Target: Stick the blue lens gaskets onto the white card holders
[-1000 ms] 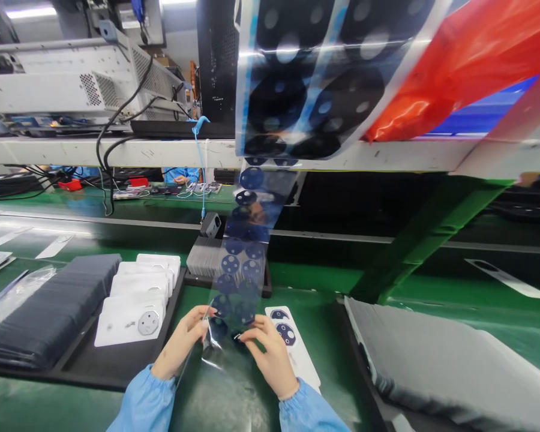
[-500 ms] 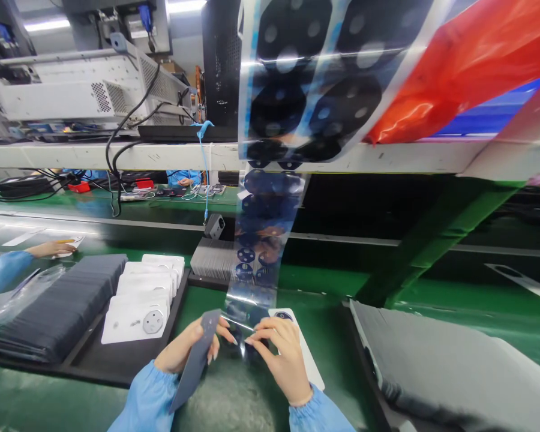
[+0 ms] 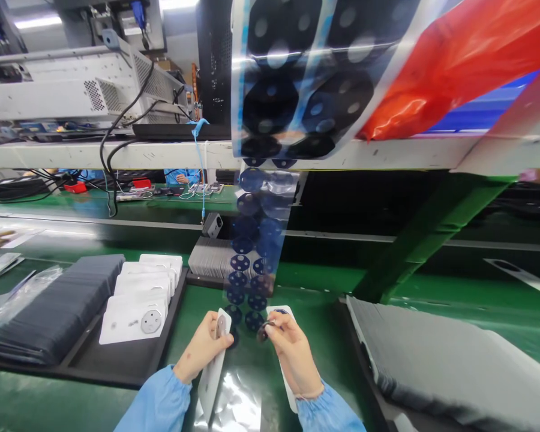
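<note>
Swung round since a moment ago, the white panel (image 3: 210, 382) shows its pale face, pinched in the left hand (image 3: 202, 348) over the tabletop (image 3: 333, 348); the right hand (image 3: 296, 348) pinches a dark disc (image 3: 263, 332) near the hanging film (image 3: 257, 234) — if sticky, it could fold or snag there. Marks on the white cards (image 3: 128, 327) are too small to read.

Navy discs (image 3: 240, 263) with pale dots

The film strip (image 3: 252, 246) hangs between the left tray (image 3: 112, 363), which holds panels (image 3: 132, 327), and the right stack (image 3: 436, 354); a plate row (image 3: 208, 258) stands partly behind the film strip.
</note>
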